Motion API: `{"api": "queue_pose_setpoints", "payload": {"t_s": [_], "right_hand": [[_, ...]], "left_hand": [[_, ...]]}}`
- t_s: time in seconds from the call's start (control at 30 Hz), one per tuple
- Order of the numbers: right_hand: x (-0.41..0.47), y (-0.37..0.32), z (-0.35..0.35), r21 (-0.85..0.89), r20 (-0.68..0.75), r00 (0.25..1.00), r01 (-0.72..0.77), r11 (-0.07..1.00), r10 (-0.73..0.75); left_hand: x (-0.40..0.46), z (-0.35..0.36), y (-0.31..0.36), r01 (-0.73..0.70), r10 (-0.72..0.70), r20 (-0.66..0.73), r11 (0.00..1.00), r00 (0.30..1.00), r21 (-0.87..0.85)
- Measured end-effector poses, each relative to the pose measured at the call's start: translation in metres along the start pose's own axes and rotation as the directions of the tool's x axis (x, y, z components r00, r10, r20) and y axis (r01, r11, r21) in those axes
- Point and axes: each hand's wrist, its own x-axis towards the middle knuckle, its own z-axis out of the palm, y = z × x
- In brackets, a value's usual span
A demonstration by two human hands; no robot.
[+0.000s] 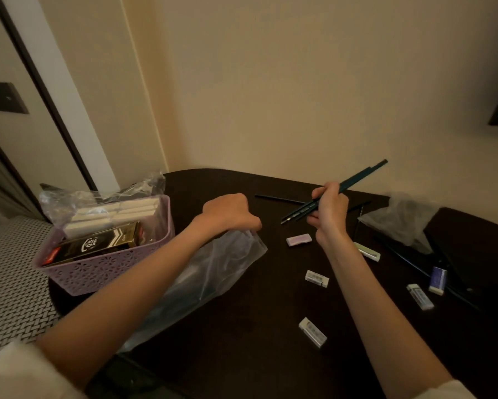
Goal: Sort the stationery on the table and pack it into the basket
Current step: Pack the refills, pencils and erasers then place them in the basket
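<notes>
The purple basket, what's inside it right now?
The purple basket holds a black-and-gold box marked 0.5, and white sticks in a clear bag behind it. Anything beneath them is hidden.

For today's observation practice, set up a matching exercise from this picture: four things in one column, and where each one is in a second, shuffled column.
Things:
1. dark pencils
2. black and gold box
3. clear plastic bag
4. purple-sleeved eraser

Places:
A. in the lilac basket
B. lying loose on the dark table
C. gripped by the right hand
D. pinched by the left hand

Pairs: 1-C, 2-A, 3-D, 4-B
</notes>
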Motion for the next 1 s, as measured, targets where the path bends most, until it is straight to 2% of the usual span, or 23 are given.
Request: {"api": "queue_pose_setpoints", "payload": {"t_s": [0.13, 0.3, 0.37, 0.47, 0.6, 0.67, 0.73, 0.83, 0.9, 0.97, 1.0], "right_hand": [[0.0, 0.01, 0.0, -0.084, 0.16, 0.987, 0.045, 0.995, -0.031], [-0.002, 0.02, 0.004, -0.282, 0.372, 0.923, 0.014, 0.959, 0.096], [-0.007, 0.024, 0.008, -0.321, 0.471, 0.866, -0.009, 0.947, 0.168], [-0.013, 0.03, 0.014, -0.34, 0.611, 0.742, -0.068, 0.938, 0.275], [-0.017, 0.038, 0.016, -0.27, 0.708, 0.575, -0.316, 0.909, 0.41], [-0.017, 0.04, 0.016, -0.253, 0.729, 0.538, -0.362, 0.897, 0.423], [-0.017, 0.042, 0.015, -0.237, 0.725, 0.548, -0.371, 0.898, 0.418], [-0.018, 0.043, 0.014, -0.223, 0.678, 0.618, -0.343, 0.912, 0.398], [-0.018, 0.045, 0.014, -0.328, 0.616, 0.698, -0.194, 0.924, 0.365], [-0.017, 0.048, 0.013, -0.471, 0.556, 0.777, 0.002, 0.882, 0.295], [-0.016, 0.05, 0.013, -0.495, 0.536, 0.803, 0.047, 0.867, 0.262]], "left_hand": [[0.015, -0.003, -0.002, -0.004, 0.004, 0.188, 1.0, 0.982, -0.001], [0.015, 0.001, -0.012, 0.034, -0.001, 0.175, 0.982, 0.985, -0.185], [0.014, 0.006, -0.018, 0.032, 0.008, 0.156, 0.967, 0.988, -0.253], [0.009, 0.014, -0.03, 0.012, 0.024, 0.093, 0.931, 0.995, -0.366], [-0.002, 0.024, -0.045, 0.003, 0.02, 0.033, 0.817, 0.999, -0.576], [-0.006, 0.028, -0.051, 0.022, -0.01, 0.021, 0.75, 1.0, -0.661], [-0.008, 0.032, -0.053, 0.033, -0.035, 0.013, 0.702, 0.999, -0.711], [-0.008, 0.036, -0.055, 0.03, -0.046, 0.0, 0.66, 0.999, -0.751], [-0.007, 0.037, -0.055, 0.026, -0.039, 0.002, 0.633, 0.999, -0.773], [-0.006, 0.039, -0.055, 0.019, -0.028, 0.002, 0.614, 1.0, -0.789], [-0.006, 0.039, -0.055, 0.016, -0.025, 0.002, 0.605, 1.0, -0.796]]}}
